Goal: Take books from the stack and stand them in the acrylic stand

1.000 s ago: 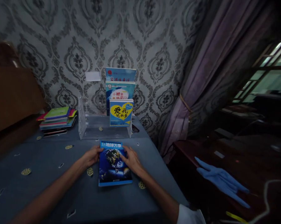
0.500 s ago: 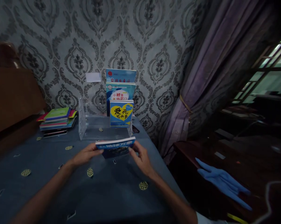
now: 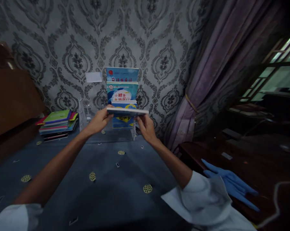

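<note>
Between my two hands is a thin book (image 3: pixel 127 112), seen nearly edge-on, its pale page edge toward me. My left hand (image 3: pixel 99 120) grips its left end, and my right hand (image 3: pixel 146 127) pinches its right end from below. Directly behind it stands a blue book with a yellow heart (image 3: pixel 123 123), partly covered by the held book. That one is in the front tier of a clear acrylic rack (image 3: pixel 82 115). Farther back in the rack rise a light-blue book with a fish title (image 3: pixel 122 90) and a taller blue book (image 3: pixel 122 74).
A stack of colourful books (image 3: pixel 58 123) lies to the rack's left on the blue patterned tablecloth (image 3: pixel 103 199). Patterned wallpaper (image 3: pixel 159 38) backs the table. At right hang a tied purple curtain (image 3: pixel 195 96) and a dark side table bearing a blue glove (image 3: pixel 231 183).
Both hands have carried the book up and forward from above the tablecloth to the rack's front. It has tilted from showing its cover to showing mostly its edge.
</note>
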Demonstrator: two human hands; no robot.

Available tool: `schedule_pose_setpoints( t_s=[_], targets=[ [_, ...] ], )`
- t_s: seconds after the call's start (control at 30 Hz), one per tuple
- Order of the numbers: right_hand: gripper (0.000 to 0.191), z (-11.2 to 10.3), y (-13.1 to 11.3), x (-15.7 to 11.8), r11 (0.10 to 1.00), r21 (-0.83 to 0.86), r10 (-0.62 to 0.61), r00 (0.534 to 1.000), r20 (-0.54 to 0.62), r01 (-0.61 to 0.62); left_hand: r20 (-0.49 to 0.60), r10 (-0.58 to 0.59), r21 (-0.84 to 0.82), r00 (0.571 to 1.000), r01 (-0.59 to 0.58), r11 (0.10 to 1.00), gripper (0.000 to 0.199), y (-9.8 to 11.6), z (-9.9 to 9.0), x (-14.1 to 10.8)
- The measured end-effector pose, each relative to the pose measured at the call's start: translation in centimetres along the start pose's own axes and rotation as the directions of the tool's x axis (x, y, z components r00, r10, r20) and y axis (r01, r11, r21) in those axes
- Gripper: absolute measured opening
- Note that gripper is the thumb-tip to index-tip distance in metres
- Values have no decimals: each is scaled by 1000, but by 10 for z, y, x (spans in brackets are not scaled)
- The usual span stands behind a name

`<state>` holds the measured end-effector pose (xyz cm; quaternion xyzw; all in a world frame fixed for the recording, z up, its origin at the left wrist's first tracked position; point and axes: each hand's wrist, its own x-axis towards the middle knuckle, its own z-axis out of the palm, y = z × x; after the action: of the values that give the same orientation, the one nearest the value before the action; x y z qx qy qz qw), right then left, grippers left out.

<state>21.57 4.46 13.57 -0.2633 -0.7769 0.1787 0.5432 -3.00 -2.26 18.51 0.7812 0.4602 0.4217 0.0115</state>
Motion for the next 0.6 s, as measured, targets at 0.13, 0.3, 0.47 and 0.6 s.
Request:
schedule_pose_setpoints(
  t_s=[0.13,0.3,0.47,0.6],
  targets=[
    [32,7,16,20,997,70,-24,1000,-15,25,-76,-36,-29,996,34,999,32,-19,12,17],
    [27,12,37,20,995,98,-25,999,-32,28,-72,2,-17,997,-4,1000,35,-29,22,16],
    [27,12,44,26,995,99,-10,999,-39,14,-93,32,13,995,-31,999,33,-29,25,22],
    [30,12,47,32,996,88,-30,999,-34,33,-75,55,-4,996,-56,998,34,-30,22,25]
  ],
)
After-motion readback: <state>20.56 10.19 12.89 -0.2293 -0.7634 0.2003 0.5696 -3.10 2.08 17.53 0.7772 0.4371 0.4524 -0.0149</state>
